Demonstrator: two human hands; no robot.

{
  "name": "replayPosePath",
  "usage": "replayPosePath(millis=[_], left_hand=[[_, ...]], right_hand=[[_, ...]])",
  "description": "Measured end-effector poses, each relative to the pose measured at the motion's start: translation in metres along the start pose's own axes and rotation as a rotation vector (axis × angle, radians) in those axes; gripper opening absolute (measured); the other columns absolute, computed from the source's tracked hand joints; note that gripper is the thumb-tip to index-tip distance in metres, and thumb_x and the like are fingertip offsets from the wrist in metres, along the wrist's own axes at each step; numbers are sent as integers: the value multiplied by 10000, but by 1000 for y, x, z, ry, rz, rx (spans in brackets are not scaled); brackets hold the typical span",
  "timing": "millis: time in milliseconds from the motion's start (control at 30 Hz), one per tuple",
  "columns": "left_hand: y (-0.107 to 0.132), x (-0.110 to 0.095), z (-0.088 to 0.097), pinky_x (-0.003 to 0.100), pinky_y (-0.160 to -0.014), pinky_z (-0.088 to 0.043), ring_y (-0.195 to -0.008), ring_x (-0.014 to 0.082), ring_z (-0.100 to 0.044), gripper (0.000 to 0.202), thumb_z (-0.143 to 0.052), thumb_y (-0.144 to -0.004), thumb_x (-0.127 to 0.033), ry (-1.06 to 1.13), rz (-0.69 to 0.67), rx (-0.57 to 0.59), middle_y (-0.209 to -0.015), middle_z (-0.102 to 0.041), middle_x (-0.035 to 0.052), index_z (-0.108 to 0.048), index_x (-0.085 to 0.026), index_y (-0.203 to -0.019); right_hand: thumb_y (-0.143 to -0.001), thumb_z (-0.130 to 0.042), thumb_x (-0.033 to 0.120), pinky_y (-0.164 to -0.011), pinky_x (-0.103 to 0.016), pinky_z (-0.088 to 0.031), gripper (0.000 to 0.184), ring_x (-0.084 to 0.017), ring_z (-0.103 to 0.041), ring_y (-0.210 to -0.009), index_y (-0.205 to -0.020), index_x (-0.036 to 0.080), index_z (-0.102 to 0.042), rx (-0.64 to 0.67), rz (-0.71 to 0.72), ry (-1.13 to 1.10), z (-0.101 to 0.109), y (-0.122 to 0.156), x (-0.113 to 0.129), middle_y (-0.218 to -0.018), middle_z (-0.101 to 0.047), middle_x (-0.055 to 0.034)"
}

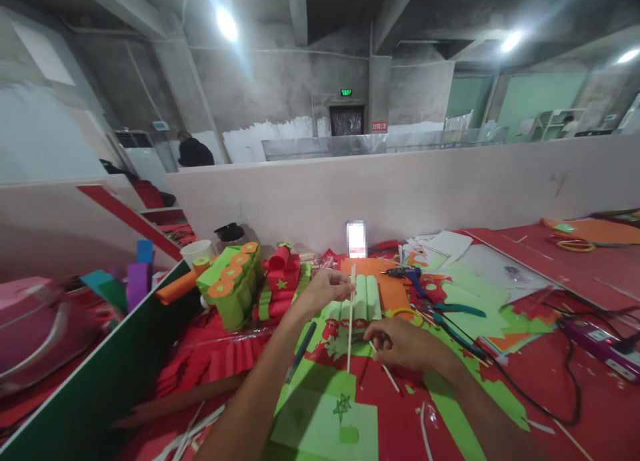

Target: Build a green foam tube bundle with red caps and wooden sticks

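Observation:
My left hand [330, 289] pinches the upper part of a thin wooden stick [350, 341], which stands nearly upright over the worktop. To its right, my right hand [403, 342] has its fingers curled around a shorter pale stick [391, 377] that slants down from the fingertips. Just behind both hands lie light green foam rolls [371, 295] with red pieces at their near ends. A dark pen-like tool [303, 351] rests beside my left forearm. Nearer to me is a green sheet [320, 417] with a star drawn on it.
At right lie a blue glue gun [411, 274], teal-handled pliers [460, 309], yellow-handled scissors [407, 313] and a purple device [600, 347] with black cables. Green [233, 294] and red roll bundles [283, 284] stand left. A lit phone [357, 237] leans against the white partition [425, 187].

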State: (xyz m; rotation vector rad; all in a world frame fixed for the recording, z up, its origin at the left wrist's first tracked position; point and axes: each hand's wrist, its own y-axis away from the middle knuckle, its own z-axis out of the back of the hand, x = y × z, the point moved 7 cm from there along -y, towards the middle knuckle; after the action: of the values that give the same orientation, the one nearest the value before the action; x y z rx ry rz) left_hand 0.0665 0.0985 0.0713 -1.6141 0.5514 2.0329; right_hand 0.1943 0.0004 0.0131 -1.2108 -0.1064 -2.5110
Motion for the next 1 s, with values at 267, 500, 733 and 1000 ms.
replayPosePath(millis=[267,500,733,1000], left_hand=[[-4,-2,-12,211,-586,-413,-637,112,-575,377,-686,-676,-476,-46,-105,-14,-695,-657,43,-671,-115,-782],[-7,-2,-34,218,-539,-410,-532,96,-530,294,-742,-613,-381,112,-124,-61,-590,-602,-7,-638,-122,-704],[-3,-8,-35,222,-530,-414,-534,108,-554,261,-725,-639,-348,97,-146,-80,-596,-621,4,-614,-122,-708],[5,-21,-31,227,-596,-457,-640,128,-610,270,-698,-701,-278,14,-227,-2,-696,-645,12,-589,-147,-911]], right_hand=[[-816,-590,432,-619,-277,-513,329,-180,-642,-724,-1025,184,-643,-230,-51,-548,13,-13,5,-814,-682,-48],[-769,-635,500,-605,-274,-503,369,-162,-624,-630,-824,138,-685,-363,-52,-736,7,-22,-8,-693,-674,-45],[-799,-607,474,-580,-258,-476,344,-157,-604,-608,-805,142,-699,-395,-14,-644,13,-21,-7,-662,-664,-37],[-846,-547,453,-569,-239,-443,367,-145,-581,-594,-687,143,-663,-323,-11,-440,24,-11,11,-639,-655,-40]])
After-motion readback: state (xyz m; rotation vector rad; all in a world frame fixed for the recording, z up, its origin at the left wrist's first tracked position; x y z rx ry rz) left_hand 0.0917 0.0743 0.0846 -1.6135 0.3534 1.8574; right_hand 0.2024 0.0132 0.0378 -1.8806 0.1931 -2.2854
